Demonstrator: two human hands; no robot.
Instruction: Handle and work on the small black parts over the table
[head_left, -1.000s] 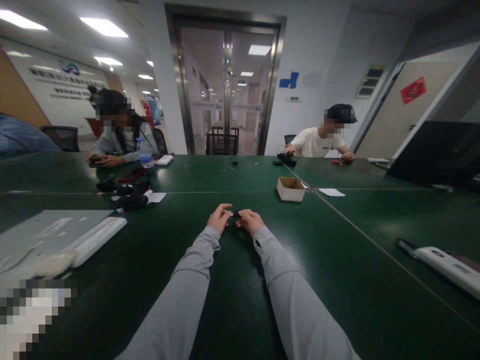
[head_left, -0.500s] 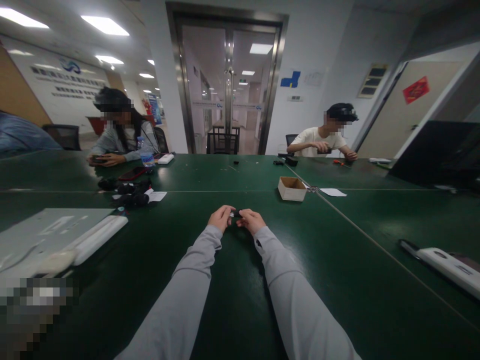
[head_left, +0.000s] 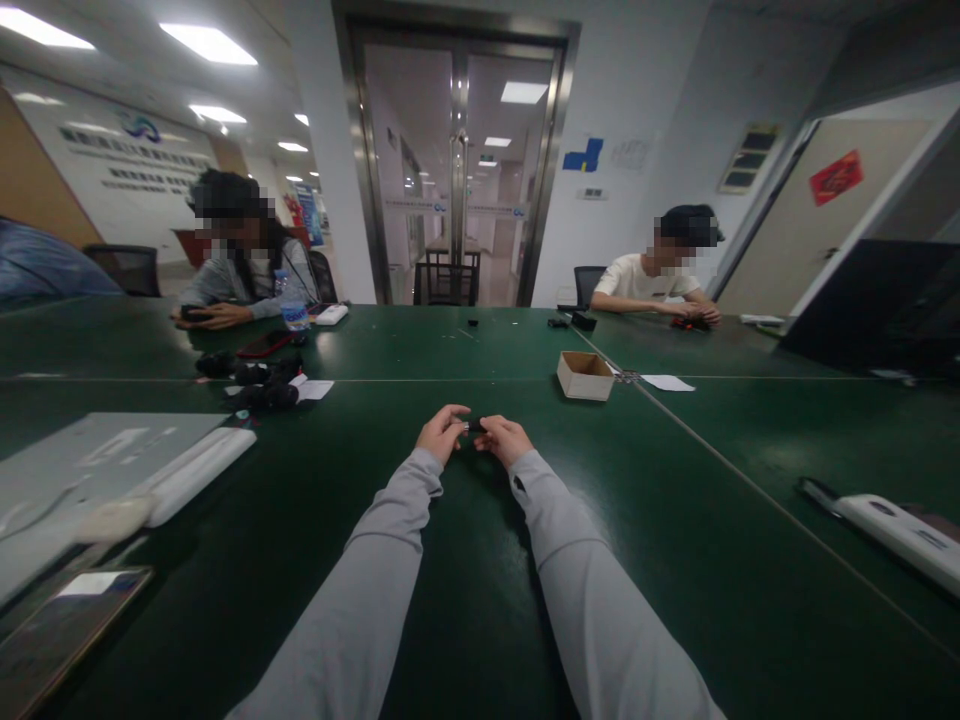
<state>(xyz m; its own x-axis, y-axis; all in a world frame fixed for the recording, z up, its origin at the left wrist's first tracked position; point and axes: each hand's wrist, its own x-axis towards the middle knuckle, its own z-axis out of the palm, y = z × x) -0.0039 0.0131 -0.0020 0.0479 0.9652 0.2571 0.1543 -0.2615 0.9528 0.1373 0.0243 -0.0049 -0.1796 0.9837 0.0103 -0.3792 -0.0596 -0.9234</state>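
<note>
Held between my two hands over the green table is a small black piece with a silver end; it is too small to name its kind. My right hand pinches the black part between thumb and fingers. At the silver end, the thumb and fingertips of my left hand close on it, with the index finger reaching over the top. Parts of the piece are hidden by the fingertips.
Ahead on the right stands a small open box beside a white paper. Black items lie ahead on the left. A grey panel and a phone are at left. Two people sit across the table.
My hands stay nearly in place; the left fingers shift slightly around the silver end. The person at right has brought both hands together over an orange item on the table.
</note>
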